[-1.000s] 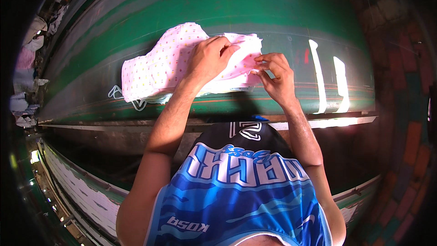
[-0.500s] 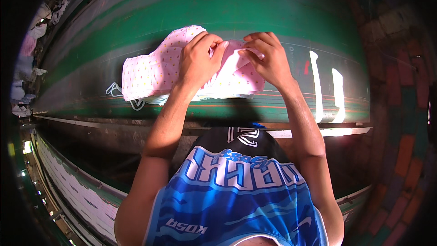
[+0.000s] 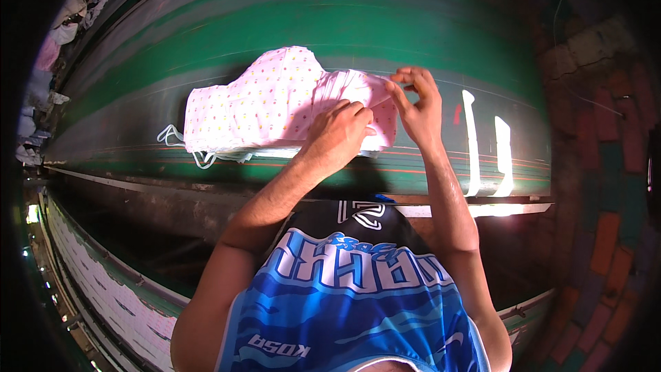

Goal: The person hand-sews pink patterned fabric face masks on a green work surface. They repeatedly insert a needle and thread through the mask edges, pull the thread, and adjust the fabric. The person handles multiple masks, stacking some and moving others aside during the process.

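Our left hand (image 3: 337, 134) curled on pink cloth (image 3: 237, 110), right hand (image 3: 421, 107) at its edge, pinching unclear, jersey lettering (image 3: 354, 262) on its near side.

Long green table (image 3: 385, 21) with grey bands, bright light strips (image 3: 471, 145) toward its right end, pale cloths (image 3: 29, 103) heaped far left, orange bricks (image 3: 606, 241) at right.

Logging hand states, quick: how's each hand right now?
Left hand: curled on the pink dotted cloth; grip unclear.
Right hand: fingertips at the cloth's right edge; pinch unclear.
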The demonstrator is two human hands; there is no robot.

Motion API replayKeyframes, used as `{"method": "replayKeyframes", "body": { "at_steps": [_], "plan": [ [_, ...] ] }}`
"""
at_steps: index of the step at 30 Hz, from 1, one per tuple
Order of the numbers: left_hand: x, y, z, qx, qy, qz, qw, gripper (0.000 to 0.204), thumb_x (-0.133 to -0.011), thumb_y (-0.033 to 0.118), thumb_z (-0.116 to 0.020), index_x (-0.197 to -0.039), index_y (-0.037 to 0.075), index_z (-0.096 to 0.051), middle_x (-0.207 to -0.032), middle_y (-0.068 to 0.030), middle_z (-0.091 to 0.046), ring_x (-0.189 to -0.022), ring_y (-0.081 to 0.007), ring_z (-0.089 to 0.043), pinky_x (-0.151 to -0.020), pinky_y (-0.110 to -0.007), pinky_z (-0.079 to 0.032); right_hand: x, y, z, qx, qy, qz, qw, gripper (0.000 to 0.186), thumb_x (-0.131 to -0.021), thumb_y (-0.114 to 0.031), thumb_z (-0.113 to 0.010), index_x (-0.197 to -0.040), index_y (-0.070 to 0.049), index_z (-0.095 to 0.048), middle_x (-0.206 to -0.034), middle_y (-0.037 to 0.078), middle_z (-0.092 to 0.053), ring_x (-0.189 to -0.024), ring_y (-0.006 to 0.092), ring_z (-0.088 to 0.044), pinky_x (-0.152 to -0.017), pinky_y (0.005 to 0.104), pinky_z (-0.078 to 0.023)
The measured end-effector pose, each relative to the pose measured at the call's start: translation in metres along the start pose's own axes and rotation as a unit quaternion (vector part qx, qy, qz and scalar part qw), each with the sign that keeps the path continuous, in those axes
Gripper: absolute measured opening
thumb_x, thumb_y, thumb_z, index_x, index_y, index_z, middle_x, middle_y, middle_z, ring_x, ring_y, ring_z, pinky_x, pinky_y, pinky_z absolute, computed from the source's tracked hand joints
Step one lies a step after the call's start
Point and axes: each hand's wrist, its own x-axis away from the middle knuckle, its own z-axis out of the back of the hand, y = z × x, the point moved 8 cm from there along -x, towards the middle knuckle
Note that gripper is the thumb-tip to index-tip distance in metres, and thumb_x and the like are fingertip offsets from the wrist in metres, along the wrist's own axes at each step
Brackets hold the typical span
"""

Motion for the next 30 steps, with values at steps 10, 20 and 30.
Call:
{"method": "replayKeyframes", "body": {
  "at_steps": [10, 20, 30],
  "plan": [
    [-0.005, -0.001, -0.001, -0.03, 0.002, -0.049, 0.998, 0.009, -0.099, 0.011, -0.073, -0.103, 0.005, -0.068, -0.101, -0.0125, -0.071, -0.104, -0.0353, -0.07, -0.089, -0.05, -0.056, 0.07, -0.001, -0.001, -0.027, -0.147, -0.006, 0.989, 0.039, -0.084, -0.021, -0.096, -0.119, -0.009, -0.081, -0.138, 0.011, -0.064, -0.115, 0.026, -0.07, -0.099, 0.0406, -0.059],
    [-0.019, -0.013, 0.004, 0.059, -0.076, 0.012, 0.995, 0.01, -0.104, 0.009, -0.07, -0.107, 0.001, -0.066, -0.103, -0.0184, -0.073, -0.097, -0.0406, -0.072, -0.083, -0.052, -0.055, 0.047, 0.004, -0.001, -0.034, -0.198, -0.064, 0.978, 0.026, -0.094, -0.021, -0.089, -0.114, -0.007, -0.081, -0.119, 0.011, -0.07, -0.115, 0.0288, -0.069, -0.095, 0.0421, -0.059],
    [-0.031, -0.025, 0.042, 0.078, 0.059, 0.066, 0.993, 0.018, -0.098, 0.016, -0.079, -0.106, 0.001, -0.072, -0.096, -0.0136, -0.072, -0.088, -0.0326, -0.073, -0.078, -0.044, -0.056, -0.015, -0.058, -0.008, 0.061, -0.114, 0.11, 0.986, 0.028, -0.1, -0.028, -0.082, -0.111, -0.002, -0.078, -0.118, 0.013, -0.071, -0.112, 0.0349, -0.066, -0.092, 0.0452, -0.057]
  ]
}}
